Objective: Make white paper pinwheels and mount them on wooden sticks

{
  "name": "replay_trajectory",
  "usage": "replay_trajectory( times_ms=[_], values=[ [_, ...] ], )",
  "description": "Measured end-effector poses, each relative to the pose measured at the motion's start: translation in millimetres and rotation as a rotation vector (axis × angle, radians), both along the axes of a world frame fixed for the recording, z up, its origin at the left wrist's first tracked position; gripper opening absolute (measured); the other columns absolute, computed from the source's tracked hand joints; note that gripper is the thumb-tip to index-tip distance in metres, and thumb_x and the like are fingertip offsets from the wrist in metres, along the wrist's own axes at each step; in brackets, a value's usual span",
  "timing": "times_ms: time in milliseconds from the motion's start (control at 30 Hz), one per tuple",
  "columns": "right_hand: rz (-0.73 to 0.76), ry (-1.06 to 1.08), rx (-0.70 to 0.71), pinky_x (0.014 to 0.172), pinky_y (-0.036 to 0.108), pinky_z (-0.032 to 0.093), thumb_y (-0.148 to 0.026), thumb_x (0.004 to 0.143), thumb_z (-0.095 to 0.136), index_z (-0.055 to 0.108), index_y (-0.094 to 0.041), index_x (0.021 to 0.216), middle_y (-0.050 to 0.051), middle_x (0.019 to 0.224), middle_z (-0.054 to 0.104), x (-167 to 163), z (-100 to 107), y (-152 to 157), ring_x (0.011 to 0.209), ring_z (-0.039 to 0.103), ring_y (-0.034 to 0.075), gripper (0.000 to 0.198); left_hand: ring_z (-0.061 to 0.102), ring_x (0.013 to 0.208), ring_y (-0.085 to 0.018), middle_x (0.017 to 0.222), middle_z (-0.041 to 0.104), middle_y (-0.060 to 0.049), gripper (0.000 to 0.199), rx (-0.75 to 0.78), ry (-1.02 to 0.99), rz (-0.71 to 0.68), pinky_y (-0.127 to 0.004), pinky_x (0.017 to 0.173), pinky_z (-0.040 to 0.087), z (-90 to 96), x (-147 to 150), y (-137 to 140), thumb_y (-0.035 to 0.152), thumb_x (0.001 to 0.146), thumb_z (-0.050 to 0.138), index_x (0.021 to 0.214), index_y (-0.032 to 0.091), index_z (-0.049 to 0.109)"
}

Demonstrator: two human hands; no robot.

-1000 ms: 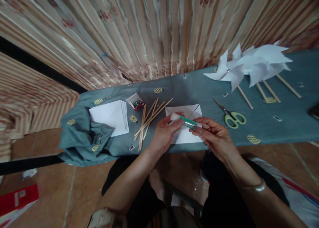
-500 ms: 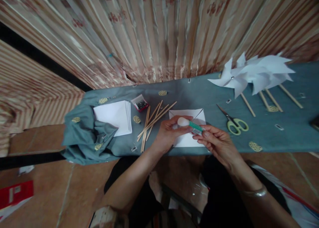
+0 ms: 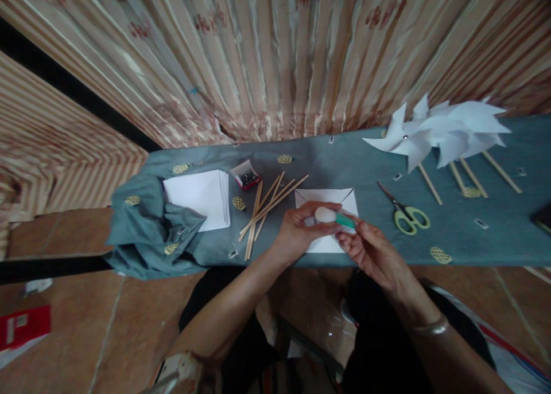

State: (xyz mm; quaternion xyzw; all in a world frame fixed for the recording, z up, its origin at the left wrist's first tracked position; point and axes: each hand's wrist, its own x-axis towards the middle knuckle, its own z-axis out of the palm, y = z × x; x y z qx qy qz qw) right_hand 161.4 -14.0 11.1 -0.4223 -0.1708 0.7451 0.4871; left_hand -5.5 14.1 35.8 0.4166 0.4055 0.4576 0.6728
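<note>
A glue stick (image 3: 344, 221) with a white end and a green label is held level between both hands. My left hand (image 3: 297, 232) has its fingers and thumb closed around the white end. At the other end, my right hand (image 3: 381, 256) pinches the green-labelled part. Directly beneath lies a white paper square (image 3: 325, 246), with dark diagonal lines running in from its far corners. My hands cover its middle.
Wooden sticks (image 3: 270, 206), a box of small pins (image 3: 247, 176) and stacked white paper (image 3: 200, 199) lie left. On the right are green-handled scissors (image 3: 411, 219) and several white paper pinwheels (image 3: 460, 124). The cloth-covered table (image 3: 456, 239) meets a curtain (image 3: 275, 61) behind.
Both hands keep hold of the glue stick. My right hand has moved in slightly and covers more of its lower end. The whole view has shifted a little.
</note>
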Motion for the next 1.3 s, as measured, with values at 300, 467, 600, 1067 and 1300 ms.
replay_trajectory(
  times_ms=[300, 467, 600, 1067, 1300],
  values=[
    [-0.105, -0.056, 0.147, 0.060, 0.022, 0.058, -0.044, 0.071, 0.082, 0.066, -0.026, 0.072, -0.005, 0.066, 0.068, 17.0, 3.3, 11.1, 0.060, 0.064, 0.010, 0.024, 0.062, 0.079, -0.013, 0.118, 0.067, -0.008, 0.047, 0.327, 0.334, -0.065, -0.028, 0.077, 0.051, -14.0, -9.1, 1.5, 0.026, 0.074, 0.079, 0.119, 0.021, 0.067],
    [-0.296, -0.384, 0.190, 0.048, 0.019, 0.052, -0.040, 0.067, 0.084, 0.070, -0.022, 0.074, -0.002, 0.066, 0.070, 38.1, 7.8, 16.9, 0.057, 0.064, 0.010, 0.024, 0.064, 0.103, -0.019, 0.116, 0.068, -0.010, 0.024, 0.711, 0.838, -0.207, -0.035, 0.092, 0.052, -24.2, -26.2, -6.9, 0.015, 0.093, 0.052, 0.108, 0.016, 0.070],
    [-0.328, -0.587, 0.279, 0.048, 0.020, 0.050, -0.039, 0.064, 0.086, 0.070, -0.020, 0.076, -0.002, 0.065, 0.069, 27.7, 2.7, 17.2, 0.054, 0.063, 0.010, 0.028, 0.062, 0.106, -0.024, 0.119, 0.067, -0.013, 0.025, 0.918, 1.088, -0.345, -0.039, 0.090, 0.054, -24.1, -25.2, -16.6, 0.015, 0.094, 0.048, 0.108, 0.013, 0.069],
    [-0.152, -0.937, 0.386, 0.061, 0.031, 0.058, -0.045, 0.074, 0.077, 0.061, -0.022, 0.081, 0.000, 0.073, 0.069, 7.9, -12.8, 31.4, 0.063, 0.066, 0.016, 0.029, 0.055, 0.112, -0.026, 0.136, 0.057, -0.011, 0.023, 0.769, 1.269, -0.521, -0.041, 0.092, 0.050, -25.0, -17.9, -12.1, 0.021, 0.093, 0.053, 0.113, 0.018, 0.066],
    [-0.099, -1.002, 0.427, 0.063, 0.031, 0.058, -0.040, 0.079, 0.073, 0.061, -0.022, 0.086, 0.000, 0.077, 0.070, 7.4, -13.3, 32.3, 0.067, 0.067, 0.016, 0.023, 0.054, 0.113, -0.026, 0.135, 0.056, -0.012, 0.035, 0.755, 1.275, -0.524, -0.039, 0.092, 0.049, -23.6, -16.8, -13.0, 0.020, 0.093, 0.054, 0.128, 0.014, 0.055]
  ],
)
